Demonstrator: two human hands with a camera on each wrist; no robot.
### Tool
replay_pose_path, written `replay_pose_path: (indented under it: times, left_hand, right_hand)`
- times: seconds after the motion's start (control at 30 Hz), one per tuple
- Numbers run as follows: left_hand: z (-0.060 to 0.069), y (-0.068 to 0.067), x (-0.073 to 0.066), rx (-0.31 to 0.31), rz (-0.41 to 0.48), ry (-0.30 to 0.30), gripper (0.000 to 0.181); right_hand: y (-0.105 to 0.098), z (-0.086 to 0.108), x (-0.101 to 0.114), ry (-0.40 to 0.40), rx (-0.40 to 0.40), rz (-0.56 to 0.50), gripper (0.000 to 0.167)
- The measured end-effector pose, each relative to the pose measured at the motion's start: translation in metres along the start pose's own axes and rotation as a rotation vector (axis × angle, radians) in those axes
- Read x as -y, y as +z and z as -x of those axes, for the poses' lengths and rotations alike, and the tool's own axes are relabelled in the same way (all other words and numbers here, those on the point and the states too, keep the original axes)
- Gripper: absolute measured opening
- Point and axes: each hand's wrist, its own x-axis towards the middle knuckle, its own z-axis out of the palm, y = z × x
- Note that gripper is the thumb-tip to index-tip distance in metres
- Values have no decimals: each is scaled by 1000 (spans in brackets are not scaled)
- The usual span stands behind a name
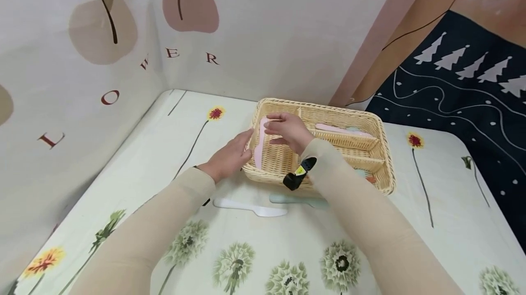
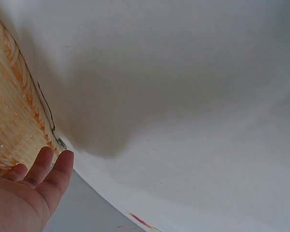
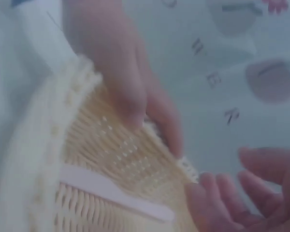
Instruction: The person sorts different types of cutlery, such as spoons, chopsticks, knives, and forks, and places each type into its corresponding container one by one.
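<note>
A light wicker basket point(image 1: 271, 176) with compartments stands on the table. In its left compartment a pink plastic knife point(image 1: 259, 149) lies lengthwise along the left wall. My left hand point(image 1: 230, 155) touches the basket's left rim, the thumb on the inner side and the fairly straight fingers outside. Over that same compartment hovers my right hand point(image 1: 289, 131), fingers loosely bent and spread near the knife's upper end. The right wrist view, somewhat blurred, shows the right hand point(image 3: 246, 198) apart from the pink knife point(image 3: 116, 191), with nothing between its fingers.
A white plastic knife point(image 1: 250, 207) and a mint-green utensil point(image 1: 291, 199) lie before the basket; the right forearm partly covers the latter. Another pink utensil point(image 1: 343, 129) is in the back right compartment. Mint and orange utensils point(image 1: 367, 176) are in the front right one. A printed wall covering point(image 1: 246, 57) stands close behind.
</note>
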Motion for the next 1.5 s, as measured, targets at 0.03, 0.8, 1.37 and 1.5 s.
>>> replay_pose_path:
  times: [0.03, 0.8, 1.37, 1.5]
  left_hand:
    - [0, 0, 0, 2, -3, 1, 68]
    - [0, 0, 0, -1, 3, -10, 66]
    - [-3, 0, 1, 0, -19, 5, 66]
    - [-3, 1, 2, 2, -21, -11, 67]
  right_hand:
    - [-1, 5, 0, -34, 3, -1, 41]
    - [4, 78, -47, -499, 36, 177, 32]
    - [18, 89, -80, -467, 206, 216, 31]
    - [23, 90, -83, -451, 238, 262, 32]
